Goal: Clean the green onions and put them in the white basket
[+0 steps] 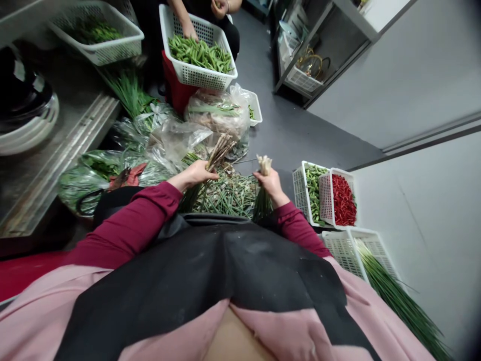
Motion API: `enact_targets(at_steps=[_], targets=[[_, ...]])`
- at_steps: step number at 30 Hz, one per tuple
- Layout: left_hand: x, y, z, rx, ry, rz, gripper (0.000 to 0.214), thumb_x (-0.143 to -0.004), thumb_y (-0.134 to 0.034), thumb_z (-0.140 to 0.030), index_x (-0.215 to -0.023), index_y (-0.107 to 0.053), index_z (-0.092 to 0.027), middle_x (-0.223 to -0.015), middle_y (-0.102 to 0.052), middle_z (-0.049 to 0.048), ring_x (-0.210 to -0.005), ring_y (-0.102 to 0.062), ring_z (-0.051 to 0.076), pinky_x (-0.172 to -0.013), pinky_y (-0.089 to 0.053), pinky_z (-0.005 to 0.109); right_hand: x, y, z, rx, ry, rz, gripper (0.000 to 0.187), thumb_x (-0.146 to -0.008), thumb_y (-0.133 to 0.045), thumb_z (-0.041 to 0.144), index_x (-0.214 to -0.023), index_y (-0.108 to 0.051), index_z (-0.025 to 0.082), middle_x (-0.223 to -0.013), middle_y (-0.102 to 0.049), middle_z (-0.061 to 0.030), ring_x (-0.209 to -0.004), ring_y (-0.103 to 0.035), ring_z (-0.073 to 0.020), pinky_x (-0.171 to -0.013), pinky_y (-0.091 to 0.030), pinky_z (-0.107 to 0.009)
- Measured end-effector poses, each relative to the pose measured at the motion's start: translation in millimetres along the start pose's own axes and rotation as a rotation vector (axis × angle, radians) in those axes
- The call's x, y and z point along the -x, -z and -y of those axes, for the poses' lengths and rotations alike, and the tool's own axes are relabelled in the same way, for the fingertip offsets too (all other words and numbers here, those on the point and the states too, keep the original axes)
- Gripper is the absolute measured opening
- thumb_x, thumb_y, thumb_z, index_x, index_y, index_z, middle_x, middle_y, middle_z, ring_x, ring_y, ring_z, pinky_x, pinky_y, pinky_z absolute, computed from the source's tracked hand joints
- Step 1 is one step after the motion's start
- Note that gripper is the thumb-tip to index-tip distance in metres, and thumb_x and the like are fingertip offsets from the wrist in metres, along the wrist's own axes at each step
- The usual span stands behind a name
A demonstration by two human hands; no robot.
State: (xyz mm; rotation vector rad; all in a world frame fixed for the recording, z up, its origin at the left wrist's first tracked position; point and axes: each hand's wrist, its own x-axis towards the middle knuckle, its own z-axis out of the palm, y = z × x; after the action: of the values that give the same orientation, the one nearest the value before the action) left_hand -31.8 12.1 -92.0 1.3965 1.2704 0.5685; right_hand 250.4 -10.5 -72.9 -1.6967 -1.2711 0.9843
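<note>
My left hand [197, 173] is closed around a bunch of scallions with brown, dry-looking ends [221, 148]. Those ends point up and away from me, and green leaves hang below the fist. A second bunch of scallions, with pale, clean white ends [264, 164], is gripped in my right hand [271, 183]; its green leaves hang down toward my apron. The two bunches are apart. Beneath and between my hands lies a heap of loose green leaves and dry scraps [233, 193].
Clear plastic bags of greens [101, 173] lie left. Ahead, another person's hand [190, 31] reaches into a basket of green pods [205, 77]. At right stand baskets of red chillies [342, 199], green peppers [312, 188] and long scallions [394, 286]. A metal shelf edge [67, 158] runs along the left.
</note>
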Motion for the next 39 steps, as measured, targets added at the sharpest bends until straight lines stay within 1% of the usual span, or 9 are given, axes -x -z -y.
enact_targets(at_steps=[4,10,16,20,22,28,34,36,39], targets=[[3.4,-9.6,-7.0,0.103,0.005,0.017,0.024,-0.052,-0.078,-0.031,-0.063,-0.064,-0.014,-0.057,-0.058,-0.0020,-0.057,-0.049,0.012,-0.060,-0.038,0.027,25.4,-47.6,3.8,-0.066,0.050,0.073,0.037,-0.065,-0.075,0.040,-0.092,-0.064,0.017,-0.061,-0.058,0.0021,-0.057,-0.051,-0.0136,-0.056,-0.043,-0.027],[3.9,-18.0,-10.2,0.222,-0.042,0.093,0.030,-0.048,-0.081,-0.031,-0.064,-0.063,-0.014,-0.060,-0.059,-0.0028,-0.060,-0.051,0.013,-0.064,-0.041,0.029,33.3,-80.6,26.7,-0.160,0.015,0.242,0.029,-0.067,-0.074,0.044,-0.071,-0.061,0.018,-0.049,-0.049,0.0054,-0.045,-0.040,-0.0094,-0.046,-0.033,-0.024],[5.8,-15.8,-10.1,0.249,-0.070,0.155,0.029,-0.049,-0.082,-0.030,-0.064,-0.065,-0.013,-0.059,-0.060,-0.0015,-0.059,-0.052,0.013,-0.064,-0.042,0.029,30.1,-70.6,31.2,-0.023,0.067,0.314,0.031,-0.070,-0.073,0.039,-0.057,-0.054,0.019,-0.045,-0.049,0.0048,-0.044,-0.041,-0.0087,-0.046,-0.034,-0.023],[7.7,-14.4,-11.1,0.222,-0.083,0.196,0.026,-0.050,-0.082,-0.028,-0.060,-0.062,-0.013,-0.059,-0.059,-0.0020,-0.059,-0.051,0.012,-0.063,-0.042,0.028,28.6,-58.9,31.6,-0.027,0.066,0.451,0.025,-0.071,-0.071,0.034,-0.060,-0.056,0.018,-0.049,-0.053,0.0036,-0.044,-0.045,-0.0089,-0.047,-0.037,-0.023],[7.9,-14.0,-11.5,0.205,-0.090,0.208,0.026,-0.051,-0.082,-0.029,-0.060,-0.062,-0.013,-0.059,-0.059,-0.0019,-0.058,-0.051,0.012,-0.062,-0.041,0.027,28.1,-55.0,31.0,-0.061,0.053,0.459,0.023,-0.071,-0.070,0.032,-0.061,-0.056,0.018,-0.050,-0.054,0.0036,-0.045,-0.045,-0.0088,-0.046,-0.037,-0.023],[7.4,-13.5,-11.6,0.164,-0.108,0.258,0.027,-0.053,-0.080,-0.033,-0.060,-0.063,-0.014,-0.057,-0.058,-0.0011,-0.056,-0.050,0.012,-0.058,-0.039,0.027,17.6,-44.0,28.3,-0.243,0.004,0.300,0.025,-0.067,-0.073,0.033,-0.064,-0.055,0.016,-0.047,-0.050,0.0051,-0.042,-0.044,-0.0075,-0.043,-0.037,-0.022],[9.8,-9.9,-11.7,0.136,-0.092,0.260,0.026,-0.053,-0.080,-0.032,-0.060,-0.062,-0.014,-0.056,-0.057,-0.0011,-0.055,-0.050,0.012,-0.057,-0.037,0.027,-10.7,-6.4,35.8,-0.495,-0.029,-0.111,0.028,-0.065,-0.077,0.035,-0.069,-0.057,0.016,-0.049,-0.047,0.0071,-0.042,-0.043,-0.0061,-0.043,-0.038,-0.021],[9.9,-10.5,-11.6,0.148,-0.077,0.247,0.027,-0.052,-0.080,-0.032,-0.059,-0.061,-0.014,-0.056,-0.057,-0.0011,-0.054,-0.049,0.012,-0.056,-0.036,0.027,-8.0,-4.8,37.3,-0.433,-0.016,-0.117,0.029,-0.067,-0.075,0.037,-0.066,-0.055,0.017,-0.048,-0.047,0.0066,-0.040,-0.042,-0.0064,-0.041,-0.036,-0.022],[8.9,-13.7,-11.6,0.180,-0.076,0.236,0.029,-0.051,-0.081,-0.033,-0.059,-0.060,-0.014,-0.054,-0.055,-0.0019,-0.053,-0.047,0.011,-0.054,-0.035,0.027,10.6,-25.3,35.5,-0.205,0.020,0.050,0.030,-0.068,-0.076,0.037,-0.061,-0.054,0.018,-0.046,-0.049,0.0049,-0.040,-0.040,-0.0072,-0.041,-0.032,-0.022]])
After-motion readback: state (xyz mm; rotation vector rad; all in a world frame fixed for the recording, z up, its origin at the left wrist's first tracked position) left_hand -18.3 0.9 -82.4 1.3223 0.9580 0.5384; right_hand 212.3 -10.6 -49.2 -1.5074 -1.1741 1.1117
